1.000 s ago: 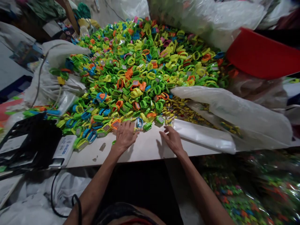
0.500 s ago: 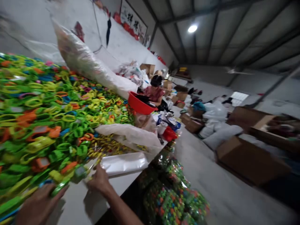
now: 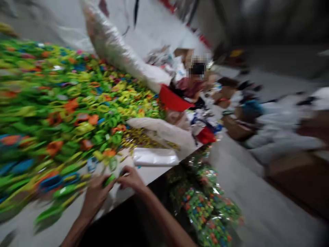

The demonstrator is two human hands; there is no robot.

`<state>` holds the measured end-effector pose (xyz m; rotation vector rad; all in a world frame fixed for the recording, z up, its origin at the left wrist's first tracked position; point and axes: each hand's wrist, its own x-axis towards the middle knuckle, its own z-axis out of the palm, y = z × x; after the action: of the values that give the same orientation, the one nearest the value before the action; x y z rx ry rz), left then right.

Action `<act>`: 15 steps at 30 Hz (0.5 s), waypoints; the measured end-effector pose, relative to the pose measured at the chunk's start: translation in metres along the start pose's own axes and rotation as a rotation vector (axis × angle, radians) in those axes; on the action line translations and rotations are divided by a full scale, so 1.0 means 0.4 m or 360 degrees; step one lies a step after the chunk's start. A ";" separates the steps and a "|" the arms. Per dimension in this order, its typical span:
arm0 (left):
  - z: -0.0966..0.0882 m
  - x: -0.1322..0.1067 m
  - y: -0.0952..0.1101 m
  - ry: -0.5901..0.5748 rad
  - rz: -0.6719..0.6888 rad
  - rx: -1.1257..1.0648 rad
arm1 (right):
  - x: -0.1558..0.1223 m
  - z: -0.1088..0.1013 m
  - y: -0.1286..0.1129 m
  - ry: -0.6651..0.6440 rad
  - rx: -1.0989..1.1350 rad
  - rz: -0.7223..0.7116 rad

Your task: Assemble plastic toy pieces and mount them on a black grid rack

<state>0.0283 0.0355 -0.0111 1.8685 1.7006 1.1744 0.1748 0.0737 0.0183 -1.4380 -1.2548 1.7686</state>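
Both hands are together at the near edge of the table [image 3: 154, 173]. The left hand [image 3: 95, 196] pinches a small green plastic piece [image 3: 110, 179] between thumb and fingers, and the right hand [image 3: 131, 178] comes in from the right, fingertips closed on or right against the same piece. The picture is smeared, so I cannot tell exactly how the right fingers sit.

The green piece is just at the near fringe of a huge heap of plastic rings [image 3: 72, 103], green, yellow, orange and blue, spreading far and left across the table. To the right of the hands lies a flat white plastic bag [image 3: 155, 157], and beyond it a bigger crumpled bag [image 3: 164, 132]. Farther back is a red tub [image 3: 172, 99], with another person [image 3: 191, 84] seated past it. Below the table edge, on the right, are clear sacks of coloured pieces [image 3: 205, 202].

To do this well, I would say: keep the piece low over the bare tabletop, hold it by its edges so the two hands do not crowd each other, and keep the elbows clear of the heap's loose fringe, which looks ready to slide off.
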 end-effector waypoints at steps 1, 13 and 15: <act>-0.010 -0.003 0.018 0.0001 -0.0112 -0.0031 | -0.010 -0.003 -0.002 0.0036 0.0032 -0.0082; -0.028 -0.019 0.079 -0.0193 -0.0163 -0.0021 | -0.040 -0.018 -0.011 -0.0073 0.0139 -0.0467; -0.027 -0.015 0.080 -0.0217 -0.0153 -0.0027 | -0.041 -0.012 -0.007 -0.0016 0.0069 -0.0494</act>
<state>0.0413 0.0201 0.0167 1.7921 1.6804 0.9979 0.1836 0.0626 0.0280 -1.1406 -1.3541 1.5846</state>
